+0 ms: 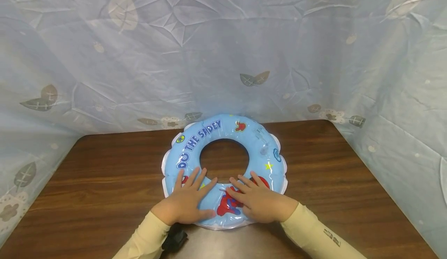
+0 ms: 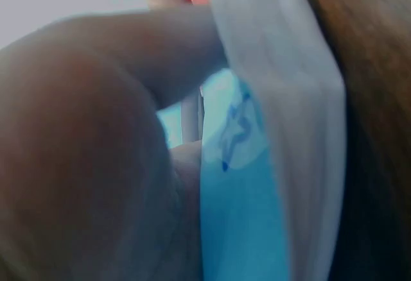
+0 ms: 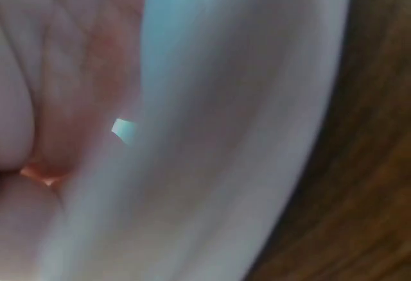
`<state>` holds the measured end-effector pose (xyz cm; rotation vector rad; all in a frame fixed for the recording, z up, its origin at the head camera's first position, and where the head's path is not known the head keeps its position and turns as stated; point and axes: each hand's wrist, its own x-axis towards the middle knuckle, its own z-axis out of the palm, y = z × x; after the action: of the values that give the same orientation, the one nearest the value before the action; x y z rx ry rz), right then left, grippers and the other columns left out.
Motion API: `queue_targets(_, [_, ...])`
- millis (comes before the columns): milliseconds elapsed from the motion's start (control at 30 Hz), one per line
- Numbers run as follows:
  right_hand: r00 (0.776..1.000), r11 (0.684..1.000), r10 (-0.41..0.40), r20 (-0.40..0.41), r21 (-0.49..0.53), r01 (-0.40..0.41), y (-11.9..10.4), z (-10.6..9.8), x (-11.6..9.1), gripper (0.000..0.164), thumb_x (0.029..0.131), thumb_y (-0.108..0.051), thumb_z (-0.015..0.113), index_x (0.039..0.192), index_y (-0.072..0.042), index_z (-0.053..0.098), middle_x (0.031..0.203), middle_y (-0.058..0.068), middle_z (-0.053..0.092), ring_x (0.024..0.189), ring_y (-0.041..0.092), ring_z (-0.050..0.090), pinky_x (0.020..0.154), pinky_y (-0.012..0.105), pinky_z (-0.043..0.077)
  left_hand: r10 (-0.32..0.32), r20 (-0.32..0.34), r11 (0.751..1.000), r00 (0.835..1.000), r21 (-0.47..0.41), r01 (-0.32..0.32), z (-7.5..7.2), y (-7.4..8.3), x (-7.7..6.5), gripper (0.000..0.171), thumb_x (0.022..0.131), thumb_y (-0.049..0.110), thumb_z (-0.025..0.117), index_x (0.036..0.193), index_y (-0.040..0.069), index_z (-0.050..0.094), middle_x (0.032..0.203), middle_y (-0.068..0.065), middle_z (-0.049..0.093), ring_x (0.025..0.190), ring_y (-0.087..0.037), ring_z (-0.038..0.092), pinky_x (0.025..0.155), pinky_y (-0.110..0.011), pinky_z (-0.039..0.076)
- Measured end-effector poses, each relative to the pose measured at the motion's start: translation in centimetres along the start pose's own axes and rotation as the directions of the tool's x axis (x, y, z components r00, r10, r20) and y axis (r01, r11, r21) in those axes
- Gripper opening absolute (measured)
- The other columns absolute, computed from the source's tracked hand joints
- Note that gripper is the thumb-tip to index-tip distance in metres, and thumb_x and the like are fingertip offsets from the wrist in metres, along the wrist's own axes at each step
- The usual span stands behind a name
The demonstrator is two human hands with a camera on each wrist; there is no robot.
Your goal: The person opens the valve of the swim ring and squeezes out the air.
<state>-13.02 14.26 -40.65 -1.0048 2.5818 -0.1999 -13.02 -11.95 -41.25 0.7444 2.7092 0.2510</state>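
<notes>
A light blue inflatable swim ring (image 1: pixel 265 142) with a white scalloped edge lies flat on the brown wooden table, puffed up and printed with letters and red figures. My left hand (image 1: pixel 183 204) rests on its near left part, fingers spread and straight. On the near right part lies my right hand (image 1: pixel 265 202), its fingers also spread over the top. In the left wrist view the ring's white seam (image 2: pixel 282 101) and blue side show close beside the thumb. The right wrist view has the blurred white edge (image 3: pixel 212 133) next to the palm.
The wooden table (image 1: pixel 104 181) extends around the ring. Pale blue patterned cloth (image 1: pixel 209 57) hangs behind it and on both sides. A small black object (image 1: pixel 175 240) is by the left wrist, partly hidden by the sleeve.
</notes>
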Motion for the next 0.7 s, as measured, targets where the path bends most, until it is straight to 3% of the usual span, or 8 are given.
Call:
queue_targets(333, [0.999, 0.998, 0.012, 0.030, 0.064, -0.014, 0.02, 0.08, -0.09, 0.064, 0.102, -0.034, 0.051, 0.162, -0.021, 0.036, 0.172, 0.005, 0.022, 0.159, 0.033, 0.013, 0.126, 0.058, 0.002, 0.008, 0.011, 0.999, 1.000, -0.035, -0.008, 0.05, -0.03, -0.26, 0.087, 0.093, 0.066, 0.058, 0.163, 0.022, 0.032, 0.172, -0.018, 0.015, 0.159, -0.039, 0.003, 0.119, -0.071, -0.006])
queue_targets(567, [0.999, 0.992, 0.004, 0.049, 0.126, -0.010, 0.35, -0.22, -0.29, 0.073, 0.101, -0.058, 0.050, 0.163, -0.024, 0.034, 0.173, 0.003, 0.020, 0.160, 0.032, 0.010, 0.126, 0.057, -0.002, -0.001, 0.020, 1.000, 1.000, -0.025, 0.001, 0.20, -0.22, 0.04, 0.095, 0.090, 0.079, 0.052, 0.164, 0.024, 0.030, 0.173, -0.015, 0.012, 0.160, -0.038, 0.001, 0.120, -0.071, -0.007])
queue_targets(700, [0.999, 0.992, 0.003, 0.051, 0.124, -0.009, 0.51, -0.28, -0.27, 0.079, 0.098, -0.062, 0.053, 0.164, -0.024, 0.032, 0.173, 0.003, 0.018, 0.160, 0.032, 0.009, 0.126, 0.057, -0.003, -0.002, 0.024, 1.000, 1.000, -0.024, 0.003, 0.10, -0.19, 0.10, 0.103, 0.085, 0.083, 0.055, 0.165, 0.023, 0.029, 0.173, -0.016, 0.011, 0.160, -0.038, 0.000, 0.119, -0.071, -0.007])
